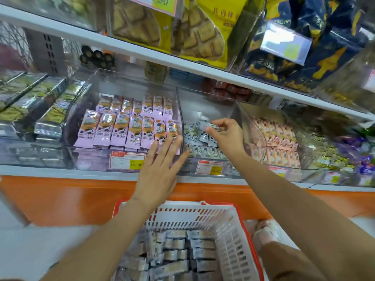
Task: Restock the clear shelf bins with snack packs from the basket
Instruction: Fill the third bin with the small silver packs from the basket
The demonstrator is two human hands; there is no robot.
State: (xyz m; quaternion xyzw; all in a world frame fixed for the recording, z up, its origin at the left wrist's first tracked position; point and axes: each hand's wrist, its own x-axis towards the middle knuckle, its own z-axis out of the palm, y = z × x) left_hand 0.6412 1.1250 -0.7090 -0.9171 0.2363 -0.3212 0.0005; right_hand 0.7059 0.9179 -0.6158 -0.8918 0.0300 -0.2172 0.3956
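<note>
Now, the right hand's (227,136) fingers (216,126) are pinching a small silver snack pack (204,124), held over the middle clear bin (203,102), just above the silver packs lying inside (203,148). Over on the left hand (158,173), it's released, fingers straight and spread at the front edge of the neighbouring bin's purple packs (121,128). Down below, the red-and-white basket (203,206) sits beneath both arms, holding more silver packs (178,250).

Bare hands (157,175), pale pink sandal (265,232)
</note>
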